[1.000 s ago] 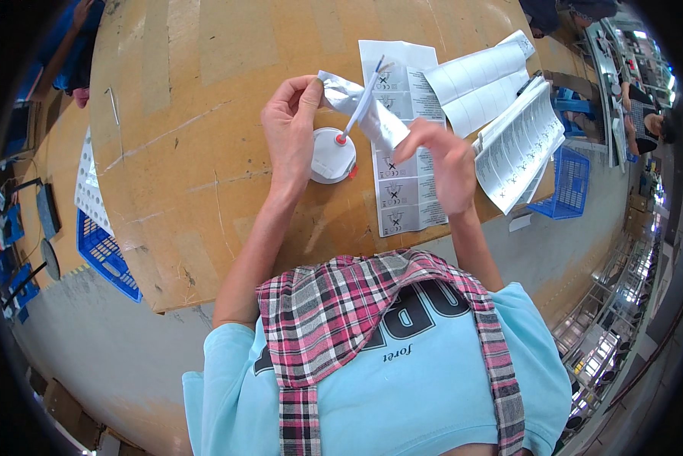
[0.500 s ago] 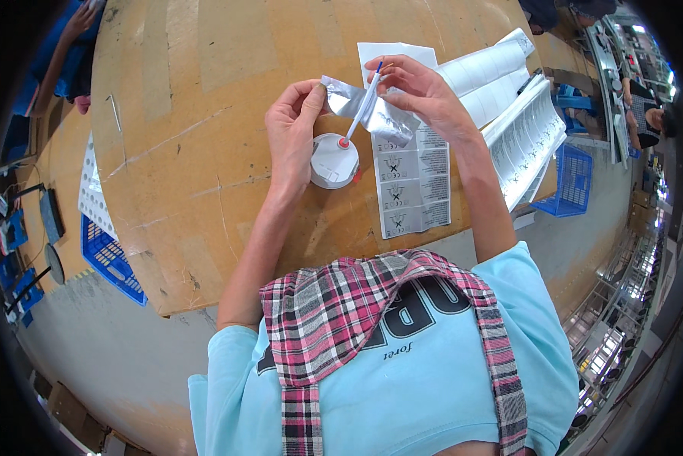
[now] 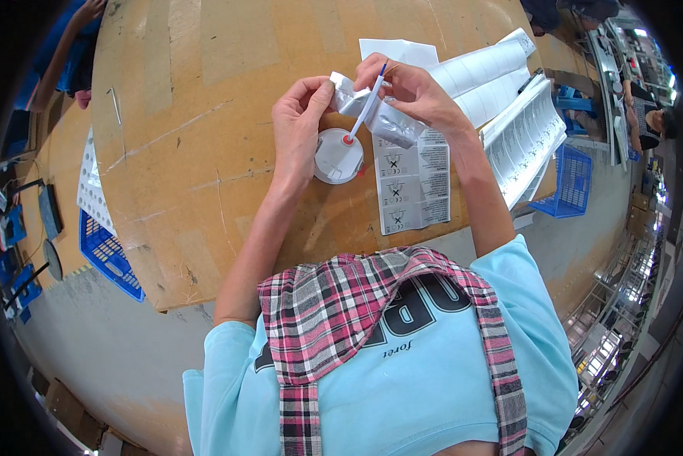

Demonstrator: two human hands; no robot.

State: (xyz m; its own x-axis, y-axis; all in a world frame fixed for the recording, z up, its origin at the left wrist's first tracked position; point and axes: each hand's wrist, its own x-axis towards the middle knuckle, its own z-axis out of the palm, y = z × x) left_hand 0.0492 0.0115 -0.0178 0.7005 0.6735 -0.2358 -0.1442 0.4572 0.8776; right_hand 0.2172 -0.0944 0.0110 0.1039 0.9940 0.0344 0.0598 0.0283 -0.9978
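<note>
My left hand [image 3: 297, 125] pinches one end of a shiny silver foil strip [image 3: 396, 128] between thumb and fingers. My right hand [image 3: 425, 95] has its fingers closed on the strip close to a white cable [image 3: 361, 118], which crosses in front of the foil. At the cable's top a blue wire end sticks out. The cable's lower end enters a red grommet on a round white disc-shaped part [image 3: 337, 163], resting on the table just right of my left wrist. Whether my right fingers also grip the cable is partly hidden.
A printed label sheet [image 3: 414, 194] lies right of the disc. Long white sheets [image 3: 482, 80] and a stack of printed sheets [image 3: 525, 144] are farther right. Blue crates [image 3: 568, 182] stand beside the brown table [image 3: 197, 175]. Other people are at the upper left and far right.
My right fingers have moved inward onto the foil by the cable. The foil now bends more sharply around the cable, and my left hand has shifted slightly right.
</note>
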